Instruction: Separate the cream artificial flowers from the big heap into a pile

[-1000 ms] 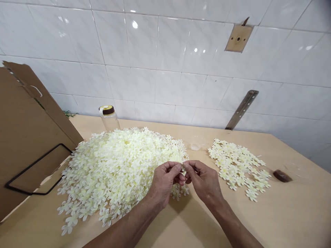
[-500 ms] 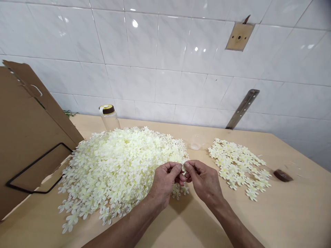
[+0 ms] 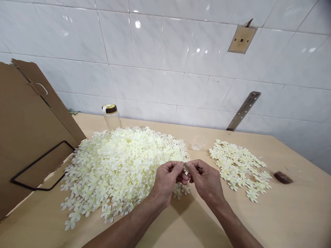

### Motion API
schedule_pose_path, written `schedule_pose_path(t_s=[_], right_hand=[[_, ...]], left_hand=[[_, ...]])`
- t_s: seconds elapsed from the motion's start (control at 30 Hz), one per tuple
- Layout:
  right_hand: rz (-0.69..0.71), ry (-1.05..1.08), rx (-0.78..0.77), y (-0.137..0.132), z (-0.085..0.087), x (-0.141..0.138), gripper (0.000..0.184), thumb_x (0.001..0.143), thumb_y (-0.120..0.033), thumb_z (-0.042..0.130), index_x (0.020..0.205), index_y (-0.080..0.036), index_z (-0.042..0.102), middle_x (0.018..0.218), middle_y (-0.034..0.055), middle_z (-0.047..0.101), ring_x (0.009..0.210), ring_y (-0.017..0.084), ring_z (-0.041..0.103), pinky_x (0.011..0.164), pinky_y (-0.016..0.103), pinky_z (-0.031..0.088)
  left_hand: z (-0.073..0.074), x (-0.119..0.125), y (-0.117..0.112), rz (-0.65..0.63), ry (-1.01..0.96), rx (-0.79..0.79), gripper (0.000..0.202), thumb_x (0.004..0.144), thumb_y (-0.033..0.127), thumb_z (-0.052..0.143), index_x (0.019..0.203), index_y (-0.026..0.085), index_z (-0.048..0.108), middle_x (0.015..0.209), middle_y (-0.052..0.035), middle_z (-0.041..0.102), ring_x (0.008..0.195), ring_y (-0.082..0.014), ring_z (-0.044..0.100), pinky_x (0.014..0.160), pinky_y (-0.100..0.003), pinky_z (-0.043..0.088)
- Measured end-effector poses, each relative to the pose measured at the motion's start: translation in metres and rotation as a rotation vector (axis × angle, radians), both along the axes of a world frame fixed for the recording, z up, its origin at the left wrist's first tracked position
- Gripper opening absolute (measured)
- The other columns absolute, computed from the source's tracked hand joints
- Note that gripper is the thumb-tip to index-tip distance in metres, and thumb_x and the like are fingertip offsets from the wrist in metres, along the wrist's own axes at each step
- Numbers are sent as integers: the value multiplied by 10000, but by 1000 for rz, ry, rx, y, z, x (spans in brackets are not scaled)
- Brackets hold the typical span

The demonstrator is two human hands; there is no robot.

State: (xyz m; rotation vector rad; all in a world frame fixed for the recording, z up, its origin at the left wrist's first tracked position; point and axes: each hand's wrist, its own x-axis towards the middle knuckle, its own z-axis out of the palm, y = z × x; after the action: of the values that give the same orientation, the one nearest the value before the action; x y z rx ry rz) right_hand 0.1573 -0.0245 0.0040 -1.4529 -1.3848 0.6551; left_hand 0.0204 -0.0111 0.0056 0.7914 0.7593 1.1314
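My left hand (image 3: 166,179) and my right hand (image 3: 207,179) meet fingertip to fingertip, both closed in a pinch. Between the thumbs and fingers a small white artificial flower (image 3: 185,169) shows in part; the fingers cover most of it. Just behind and to the left rises a large heap of pale cream artificial flowers (image 3: 124,162), its right edge close to my left hand. A smaller, flat spread of the same flowers (image 3: 236,162) lies to the right, beyond my right hand and apart from it.
On the left stands a cardboard box (image 3: 33,120) with a black wire frame (image 3: 24,187) against it. A clear bottle (image 3: 112,119) with a dark lid is behind the heap. A small clear cup (image 3: 198,144) and a dark brown piece (image 3: 283,177) sit on the table (image 3: 297,213).
Both hands stay together in nearly the same place, with slight finger movement; more of the white flower shows between the fingertips. The whole view has shifted a little.
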Motion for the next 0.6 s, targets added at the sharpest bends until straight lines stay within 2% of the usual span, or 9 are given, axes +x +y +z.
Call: schedule_pose_path(t_s=[0.2, 0.3, 0.37, 0.6], right_hand=[[105, 147, -61, 2, 2, -2, 340, 826, -491, 698, 950, -179, 748, 865, 60, 740, 637, 177, 663, 568, 288, 582], [91, 176, -131, 4, 3, -1, 353, 783, -498, 738, 918, -172, 749, 808, 53, 738, 583, 172, 649, 538, 295, 580], [70, 126, -126, 4, 4, 1, 323, 797, -497, 726, 855, -180, 754, 785, 48, 736, 596, 175, 650, 541, 287, 573], [26, -253, 185, 1, -1, 3, 274, 950, -393, 561, 862, -200, 735, 764, 34, 704, 654, 167, 645, 633, 283, 511]], left_hand=[[-7, 0, 4, 40, 37, -9, 279, 779, 366, 739, 817, 102, 659, 589, -31, 644, 493, -106, 554, 549, -238, 465], [-10, 0, 5, 33, 51, -5, 284, 784, 378, 733, 809, 108, 648, 593, -27, 641, 495, -103, 553, 539, -227, 451], [-11, 0, 5, 18, 56, -1, 294, 788, 388, 731, 820, 108, 648, 600, -32, 646, 500, -106, 560, 540, -227, 449], [-7, 0, 2, 5, 35, -5, 291, 783, 370, 749, 842, 100, 658, 619, -50, 659, 541, -121, 584, 568, -244, 484]])
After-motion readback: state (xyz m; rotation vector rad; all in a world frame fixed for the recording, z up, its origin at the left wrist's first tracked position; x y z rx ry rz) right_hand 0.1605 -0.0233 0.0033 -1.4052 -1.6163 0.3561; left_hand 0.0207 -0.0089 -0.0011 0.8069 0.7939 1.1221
